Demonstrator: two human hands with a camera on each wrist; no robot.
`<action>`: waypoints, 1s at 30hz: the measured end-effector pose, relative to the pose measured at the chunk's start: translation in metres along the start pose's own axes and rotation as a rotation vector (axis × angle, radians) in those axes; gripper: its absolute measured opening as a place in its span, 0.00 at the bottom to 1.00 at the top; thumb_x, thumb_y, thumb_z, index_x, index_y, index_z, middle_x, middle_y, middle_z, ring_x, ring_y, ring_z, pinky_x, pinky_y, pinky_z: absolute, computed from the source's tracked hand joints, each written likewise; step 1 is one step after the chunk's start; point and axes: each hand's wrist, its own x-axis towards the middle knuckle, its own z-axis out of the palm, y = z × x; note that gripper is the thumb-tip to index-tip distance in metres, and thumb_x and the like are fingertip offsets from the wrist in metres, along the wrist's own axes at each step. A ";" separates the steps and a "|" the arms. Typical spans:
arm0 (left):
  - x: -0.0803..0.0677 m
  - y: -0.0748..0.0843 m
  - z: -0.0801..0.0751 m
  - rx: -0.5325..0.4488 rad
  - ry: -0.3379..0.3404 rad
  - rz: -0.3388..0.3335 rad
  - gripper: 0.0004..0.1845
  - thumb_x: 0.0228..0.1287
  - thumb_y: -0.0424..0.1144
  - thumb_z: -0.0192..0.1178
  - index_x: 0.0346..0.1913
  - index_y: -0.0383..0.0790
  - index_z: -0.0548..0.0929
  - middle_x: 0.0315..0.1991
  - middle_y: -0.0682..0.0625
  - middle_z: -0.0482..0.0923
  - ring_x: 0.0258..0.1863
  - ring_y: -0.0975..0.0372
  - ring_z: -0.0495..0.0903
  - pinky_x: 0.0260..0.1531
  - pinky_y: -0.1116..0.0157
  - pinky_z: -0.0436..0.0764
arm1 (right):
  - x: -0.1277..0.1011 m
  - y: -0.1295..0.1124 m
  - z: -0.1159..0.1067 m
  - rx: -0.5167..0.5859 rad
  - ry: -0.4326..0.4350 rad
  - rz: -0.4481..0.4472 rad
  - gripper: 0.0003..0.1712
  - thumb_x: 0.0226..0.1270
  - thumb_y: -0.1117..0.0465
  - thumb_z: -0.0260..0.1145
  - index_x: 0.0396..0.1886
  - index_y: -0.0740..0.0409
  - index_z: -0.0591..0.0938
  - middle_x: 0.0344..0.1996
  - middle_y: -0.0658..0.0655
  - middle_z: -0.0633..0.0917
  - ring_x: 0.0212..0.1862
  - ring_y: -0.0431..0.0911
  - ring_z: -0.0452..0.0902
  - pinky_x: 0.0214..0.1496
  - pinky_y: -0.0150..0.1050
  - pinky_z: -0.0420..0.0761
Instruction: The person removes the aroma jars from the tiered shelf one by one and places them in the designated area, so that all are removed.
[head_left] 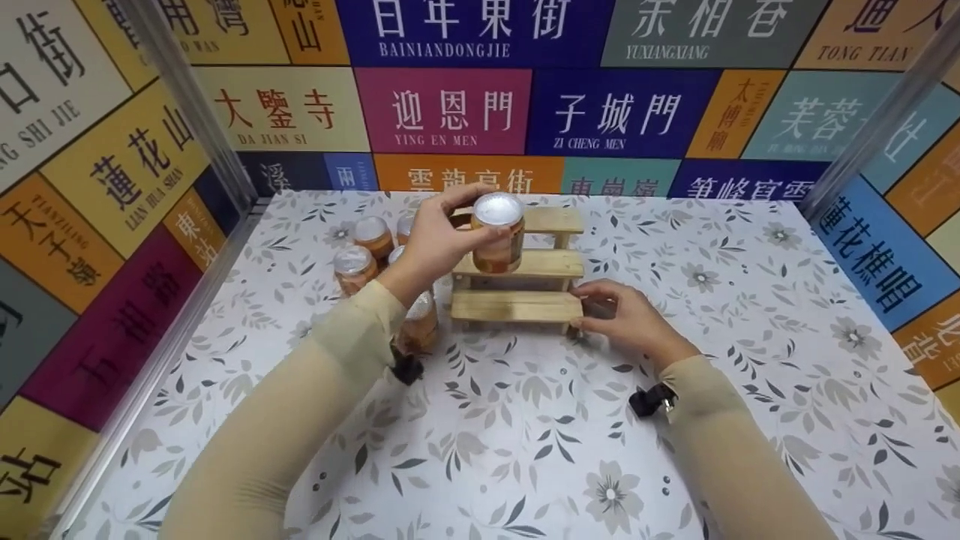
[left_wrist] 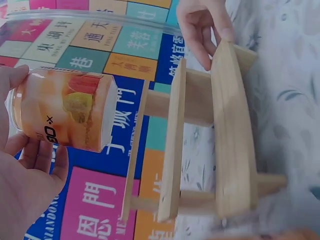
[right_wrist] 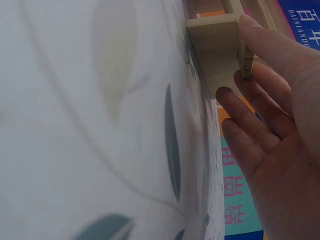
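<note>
My left hand (head_left: 450,236) grips an orange jar (head_left: 499,238) with a silvery lid and holds it in the air over the middle step of a three-step wooden rack (head_left: 517,306). In the left wrist view the jar (left_wrist: 67,115) lies sideways between the thumb and fingers of my left hand (left_wrist: 27,175), short of the rack (left_wrist: 227,130). My right hand (head_left: 604,309) pinches the right end of the bottom step. The right wrist view shows its thumb across that end of the rack (right_wrist: 215,47) and the fingers (right_wrist: 260,115) lying along the side.
Several more orange jars (head_left: 354,268) stand in a group left of the rack, one (head_left: 418,324) partly behind my left forearm. The floral tablecloth (head_left: 525,435) is bordered by colourful sign walls (head_left: 450,112) at the back and on both sides.
</note>
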 end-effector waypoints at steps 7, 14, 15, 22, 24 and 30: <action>-0.034 0.002 -0.033 0.026 0.060 0.002 0.29 0.46 0.31 0.74 0.56 0.35 0.80 0.57 0.43 0.78 0.54 0.55 0.78 0.59 0.60 0.76 | -0.002 0.000 -0.003 0.000 -0.003 0.008 0.27 0.52 0.57 0.76 0.54 0.53 0.80 0.57 0.55 0.79 0.61 0.52 0.75 0.66 0.48 0.72; -0.070 -0.004 -0.075 0.075 0.145 -0.017 0.30 0.49 0.36 0.74 0.58 0.36 0.78 0.56 0.43 0.77 0.54 0.57 0.78 0.55 0.61 0.78 | -0.007 -0.020 0.001 0.046 -0.024 0.017 0.28 0.54 0.65 0.74 0.56 0.63 0.77 0.58 0.62 0.77 0.62 0.58 0.73 0.67 0.54 0.70; -0.075 -0.006 -0.082 0.079 0.158 -0.018 0.30 0.49 0.36 0.74 0.58 0.35 0.78 0.56 0.43 0.77 0.53 0.57 0.78 0.55 0.61 0.79 | -0.007 -0.023 0.003 0.047 -0.030 0.014 0.28 0.54 0.66 0.74 0.56 0.64 0.77 0.58 0.63 0.77 0.62 0.59 0.73 0.67 0.54 0.69; -0.106 -0.031 -0.118 0.130 0.216 0.003 0.29 0.49 0.33 0.73 0.57 0.32 0.78 0.56 0.40 0.78 0.53 0.60 0.76 0.54 0.67 0.77 | -0.008 -0.019 0.005 0.029 -0.030 0.022 0.28 0.54 0.64 0.74 0.56 0.62 0.77 0.57 0.61 0.78 0.61 0.57 0.74 0.67 0.53 0.70; -0.114 -0.044 -0.127 0.133 0.225 -0.003 0.30 0.49 0.32 0.73 0.58 0.31 0.77 0.56 0.39 0.78 0.53 0.60 0.76 0.54 0.68 0.77 | -0.006 -0.012 0.004 0.016 -0.025 0.029 0.28 0.54 0.61 0.74 0.55 0.58 0.78 0.57 0.59 0.79 0.61 0.55 0.75 0.67 0.51 0.71; -0.128 -0.071 -0.142 0.184 0.246 -0.060 0.31 0.50 0.34 0.73 0.59 0.36 0.77 0.56 0.44 0.78 0.53 0.62 0.75 0.52 0.71 0.76 | -0.001 0.000 0.001 -0.039 0.001 -0.016 0.27 0.52 0.55 0.76 0.54 0.51 0.80 0.55 0.53 0.80 0.59 0.50 0.76 0.68 0.46 0.70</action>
